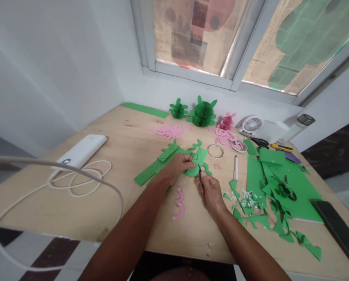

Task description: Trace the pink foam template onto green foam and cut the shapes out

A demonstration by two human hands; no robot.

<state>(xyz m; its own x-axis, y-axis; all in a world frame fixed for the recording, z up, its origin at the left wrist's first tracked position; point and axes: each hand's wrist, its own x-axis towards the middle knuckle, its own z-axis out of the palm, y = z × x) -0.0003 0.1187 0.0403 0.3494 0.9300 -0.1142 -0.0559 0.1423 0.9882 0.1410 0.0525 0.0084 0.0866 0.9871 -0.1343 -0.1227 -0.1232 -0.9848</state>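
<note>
My left hand point(178, 168) is closed with its fingertips pinching a green paper piece point(202, 155) that has drawn curved lines. Close beside it, my right hand point(210, 187) grips a small dark pointed tool point(200, 169), its tip at the edge of the green paper. Whether the tool is a blade or small scissors I cannot make out. Under my left hand lie long green paper strips point(145, 174). A wavy green cutout point(195, 144) rests just beyond the hands. Nearer to me on the wood lies a wavy pink cutout point(178, 205).
Folded green paper figures point(203, 114) and a pink one point(227, 121) stand by the wall. Tape rolls point(215, 152), a white marker point(235, 168), green scraps point(280, 222) and a phone point(340, 230) lie rightward. A power bank point(82, 150) with a looping white cable point(101, 177) is left.
</note>
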